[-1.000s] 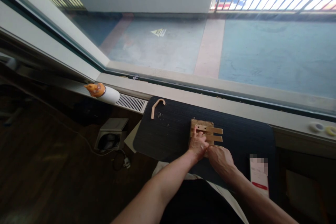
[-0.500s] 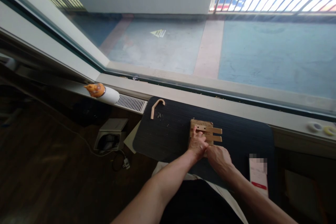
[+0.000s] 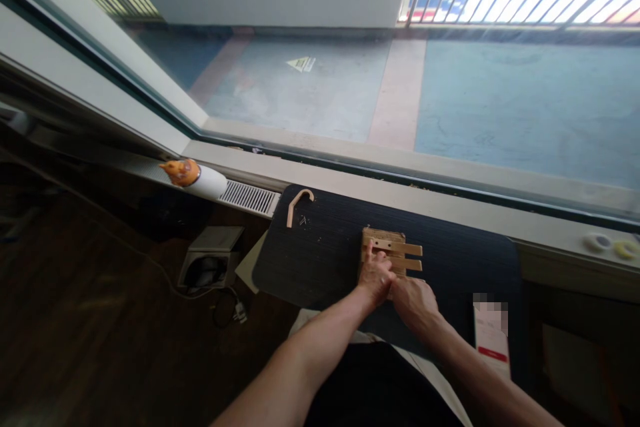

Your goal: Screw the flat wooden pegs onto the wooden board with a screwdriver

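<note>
A small wooden assembly (image 3: 395, 245) of flat slats and a backing piece lies on a dark table (image 3: 325, 253). My left hand (image 3: 374, 275) presses on its left side, index finger stretched along the edge and the other fingers curled. My right hand (image 3: 415, 303) sits against its near right side with fingers closed over a part I cannot make out. Two slats stick out to the right past my hands.
A curved wooden hook piece (image 3: 297, 203) and tiny dark bits lie at the table's far left corner. A white bottle with an orange top (image 3: 193, 177) rests on the window ledge. A white card (image 3: 491, 337) lies at the right. Tape rolls (image 3: 611, 245) sit on the sill.
My right hand has shifted slightly left and closer to my left hand. The wooden assembly stays in place.
</note>
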A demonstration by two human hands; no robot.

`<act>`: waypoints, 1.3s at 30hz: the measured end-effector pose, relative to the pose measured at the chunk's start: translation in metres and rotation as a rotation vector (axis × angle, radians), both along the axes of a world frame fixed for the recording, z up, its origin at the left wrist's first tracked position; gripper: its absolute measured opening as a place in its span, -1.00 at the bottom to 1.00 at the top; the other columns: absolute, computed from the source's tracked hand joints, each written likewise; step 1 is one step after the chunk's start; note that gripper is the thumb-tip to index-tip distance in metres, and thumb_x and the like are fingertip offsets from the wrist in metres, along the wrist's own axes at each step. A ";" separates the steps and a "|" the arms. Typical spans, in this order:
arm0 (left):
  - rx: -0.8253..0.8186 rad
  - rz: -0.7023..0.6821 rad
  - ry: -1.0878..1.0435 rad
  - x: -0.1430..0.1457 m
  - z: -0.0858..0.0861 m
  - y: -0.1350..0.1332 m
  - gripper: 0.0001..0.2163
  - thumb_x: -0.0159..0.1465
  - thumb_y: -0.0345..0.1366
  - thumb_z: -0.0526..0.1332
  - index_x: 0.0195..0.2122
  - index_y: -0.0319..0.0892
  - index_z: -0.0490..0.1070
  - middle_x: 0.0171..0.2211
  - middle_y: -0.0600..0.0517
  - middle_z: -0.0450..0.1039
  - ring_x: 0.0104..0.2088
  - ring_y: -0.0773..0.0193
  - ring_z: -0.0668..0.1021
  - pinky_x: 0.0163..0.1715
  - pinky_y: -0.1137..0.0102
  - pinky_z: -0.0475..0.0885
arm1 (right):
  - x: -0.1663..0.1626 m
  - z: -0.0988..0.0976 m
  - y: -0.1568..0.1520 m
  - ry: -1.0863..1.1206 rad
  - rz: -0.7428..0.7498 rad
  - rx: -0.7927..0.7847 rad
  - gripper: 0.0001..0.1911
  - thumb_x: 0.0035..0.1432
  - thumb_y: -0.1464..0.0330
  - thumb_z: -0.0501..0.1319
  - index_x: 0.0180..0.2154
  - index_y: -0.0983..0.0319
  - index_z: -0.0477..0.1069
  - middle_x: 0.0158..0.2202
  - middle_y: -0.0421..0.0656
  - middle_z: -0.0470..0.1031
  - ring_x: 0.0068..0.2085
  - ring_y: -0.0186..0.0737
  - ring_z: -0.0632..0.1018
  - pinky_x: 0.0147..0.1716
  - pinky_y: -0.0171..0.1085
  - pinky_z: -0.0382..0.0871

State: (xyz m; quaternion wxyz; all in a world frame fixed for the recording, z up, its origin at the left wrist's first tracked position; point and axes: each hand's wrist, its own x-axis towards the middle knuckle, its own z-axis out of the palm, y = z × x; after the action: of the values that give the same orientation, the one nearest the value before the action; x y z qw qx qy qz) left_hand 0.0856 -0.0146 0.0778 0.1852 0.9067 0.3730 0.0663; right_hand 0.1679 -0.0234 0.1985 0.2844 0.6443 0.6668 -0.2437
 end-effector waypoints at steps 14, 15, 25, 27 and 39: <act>-0.027 -0.007 0.017 -0.002 0.003 0.001 -0.85 0.24 -0.28 0.20 -0.32 -0.04 0.58 -0.36 0.04 0.45 -0.10 0.10 0.36 0.25 -0.11 -0.28 | 0.011 -0.004 -0.010 0.026 0.069 0.047 -0.65 0.20 0.62 -0.03 -0.25 0.34 0.52 -0.26 0.08 0.60 -0.21 -0.11 0.62 -0.29 -0.28 0.44; -0.025 -0.008 0.018 -0.001 0.003 0.001 -0.85 0.24 -0.28 0.19 -0.32 -0.04 0.58 -0.36 0.04 0.45 -0.10 0.11 0.36 0.25 -0.12 -0.28 | 0.011 -0.006 -0.009 0.024 0.069 0.050 -0.66 0.19 0.62 -0.02 -0.27 0.33 0.52 -0.29 0.08 0.61 -0.22 -0.11 0.62 -0.29 -0.28 0.43; -0.008 0.000 0.007 -0.002 -0.001 0.001 -0.84 0.26 -0.28 0.18 -0.34 -0.08 0.57 -0.34 0.04 0.46 -0.09 0.11 0.36 0.26 -0.11 -0.25 | 0.023 -0.002 -0.012 0.032 0.073 0.065 -0.66 0.22 0.58 -0.04 -0.18 0.29 0.48 -0.27 0.05 0.60 -0.23 -0.07 0.62 -0.33 -0.23 0.43; -0.008 -0.002 0.007 -0.002 -0.001 0.001 -0.85 0.25 -0.29 0.19 -0.34 -0.08 0.57 -0.34 0.03 0.46 -0.09 0.10 0.36 0.25 -0.12 -0.25 | 0.023 -0.001 -0.014 0.032 0.072 0.059 -0.63 0.22 0.61 -0.07 -0.19 0.31 0.48 -0.28 0.07 0.60 -0.24 -0.07 0.63 -0.35 -0.24 0.42; 0.000 -0.020 0.018 -0.003 0.002 0.002 -0.87 0.22 -0.28 0.21 -0.33 -0.10 0.56 -0.34 0.00 0.46 -0.09 0.10 0.36 0.24 -0.16 -0.28 | 0.027 -0.011 -0.015 0.049 0.053 0.057 -0.70 0.24 0.52 -0.03 -0.23 0.30 0.48 -0.32 0.04 0.61 -0.27 -0.09 0.63 -0.36 -0.27 0.40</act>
State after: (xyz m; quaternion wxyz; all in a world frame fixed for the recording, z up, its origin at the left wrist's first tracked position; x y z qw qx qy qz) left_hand 0.0827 -0.0123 0.0799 0.1823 0.9111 0.3655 0.0561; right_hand 0.1948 -0.0388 0.1872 0.2560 0.6280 0.6971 -0.2326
